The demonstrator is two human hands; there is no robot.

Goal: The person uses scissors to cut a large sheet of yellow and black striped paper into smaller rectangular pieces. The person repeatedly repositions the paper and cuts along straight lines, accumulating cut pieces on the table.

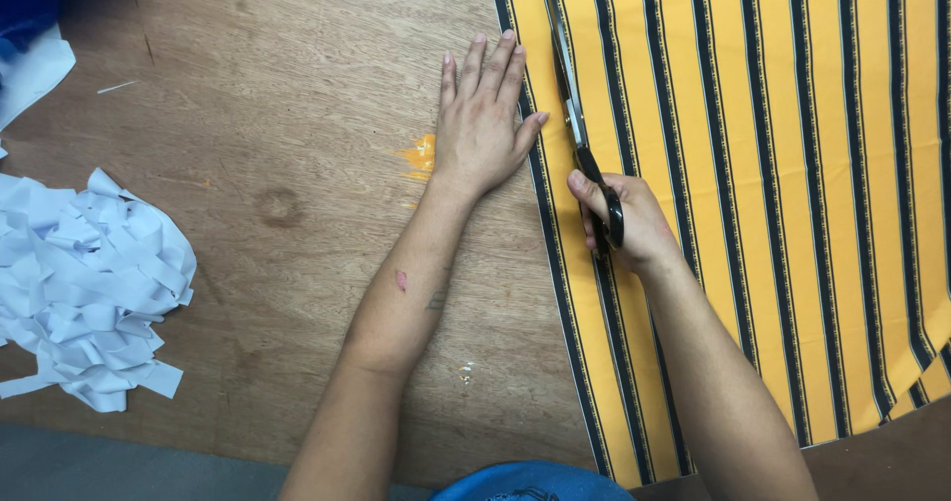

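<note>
Nearest, at the bottom edge, a bit of blue garment (530, 483), with two bare forearms reaching up from it over a brown wooden table (297, 214).

Left of the arms, near the table's left side, a loose heap of white strips (84, 283); a small pale fleck on the wood by the left elbow.

Further up, right hand (629, 219) closed around the black handles of scissors (580, 130), thumb through the upper loop, knuckles resting on the cloth. Blades open in a narrow V, pointing away, lying along a black stripe close to the cloth's left edge.

Cloth (773, 194) spread flat over the right half of the table, orange with black stripes running away from the wearer, its left edge slanting from the top middle down to the bottom middle. A narrow band of cloth between blades and left edge.

Just left of the scissors, left hand (485, 120) open and flat, palm down, gripping nothing: palm on bare wood, thumb and index finger over the cloth's edge. Beside its wrist, an orange smear (421, 154) on the wood.

Farthest, at the top left corner, white paper (30, 75) and something blue (30, 1) above it, partly cut off by the frame.
</note>
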